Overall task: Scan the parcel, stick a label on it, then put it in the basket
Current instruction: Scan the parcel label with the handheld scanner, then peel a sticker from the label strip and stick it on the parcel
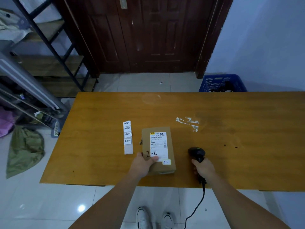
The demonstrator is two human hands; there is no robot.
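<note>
The right hand (204,168) was clenched round the black scanner (197,153); the left hand (142,164) grasped the near corner of the parcel (157,149) (marked "2-4") on the table (99,129). Labels (127,136) lay just left; the blue basket (222,83) stood beyond.

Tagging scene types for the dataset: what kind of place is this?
Probably a small improvised parcel-handling room, not a warehouse: a brown cardboard parcel with a shipping label on an orange wooden table, a strip of white stickers, a blue plastic basket by a dark wooden door.
</note>
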